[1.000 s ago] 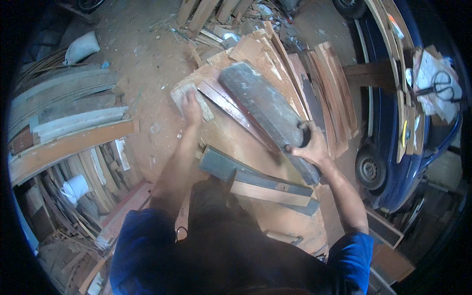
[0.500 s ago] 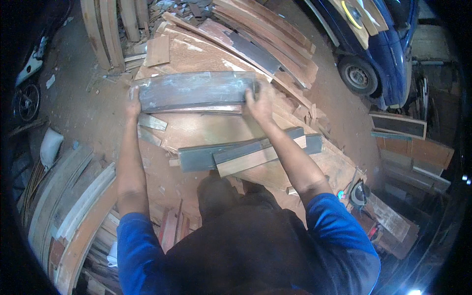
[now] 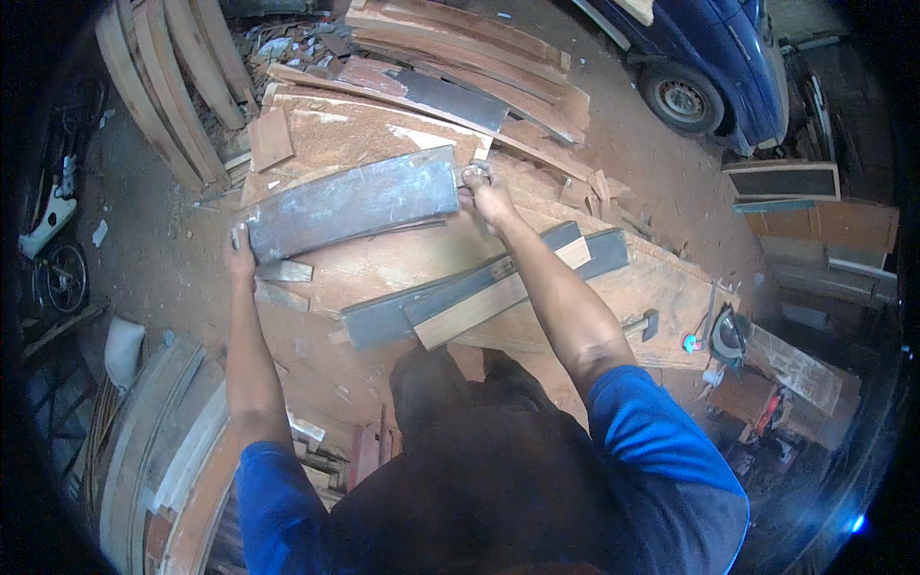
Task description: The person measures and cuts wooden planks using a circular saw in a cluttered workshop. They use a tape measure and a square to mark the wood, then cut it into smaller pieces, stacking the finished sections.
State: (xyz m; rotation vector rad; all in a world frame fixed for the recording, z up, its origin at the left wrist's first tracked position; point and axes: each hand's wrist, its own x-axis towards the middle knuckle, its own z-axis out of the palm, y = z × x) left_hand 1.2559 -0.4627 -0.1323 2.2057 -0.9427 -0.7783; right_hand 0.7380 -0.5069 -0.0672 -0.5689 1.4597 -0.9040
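Observation:
A long grey wooden board (image 3: 355, 203) with pale scuffs is held slanting above the worktable, its right end farther from me than its left. My left hand (image 3: 241, 257) is closed round its left end, thumb on the upper face. At the other end my right hand (image 3: 491, 199) has its fingers curled about a short narrow piece jutting from the board's edge; the fingers partly hide that piece. Nearer to me lie a dark grey board (image 3: 379, 318) and, across it, a narrower piece of wood (image 3: 508, 292) with one bare pale side.
Sawdust covers the wooden worktable (image 3: 412, 254). A hammer (image 3: 644, 326) and a power tool (image 3: 731, 335) lie at its right. Stacked planks (image 3: 470, 48) are beyond it, more boards (image 3: 153, 450) at left. A blue car (image 3: 714, 57) stands far right.
The board has turned, its left end coming nearer to me and its right end shifting left. My right hand has moved from over the end to its outer edge. The head view has shifted too.

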